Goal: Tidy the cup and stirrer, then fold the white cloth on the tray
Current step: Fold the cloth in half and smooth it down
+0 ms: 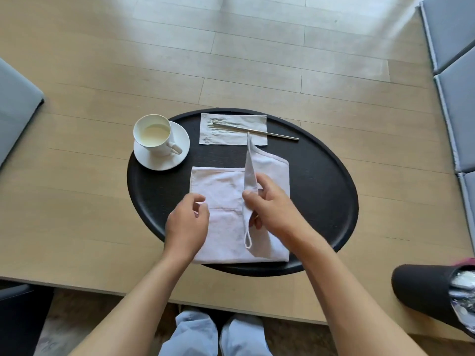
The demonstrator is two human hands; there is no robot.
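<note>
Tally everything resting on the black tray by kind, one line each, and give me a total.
Cup: 1
Saucer: 1
Metal stirrer: 1
Paper napkin: 1
White cloth: 1
Total: 5, all on the tray. The right hand grips a raised fold of the cloth; the left hand rests on it.

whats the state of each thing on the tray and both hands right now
white ceramic cup: upright on its saucer, holding pale liquid
white saucer: flat on the tray
thin metal stirrer: lying across the paper napkin
white paper napkin: flat, stained
white cloth: partly folded, one flap lifted
round black tray: flat on the wooden table
left hand: resting on the cloth
right hand: grip closed on the raised flap
</note>
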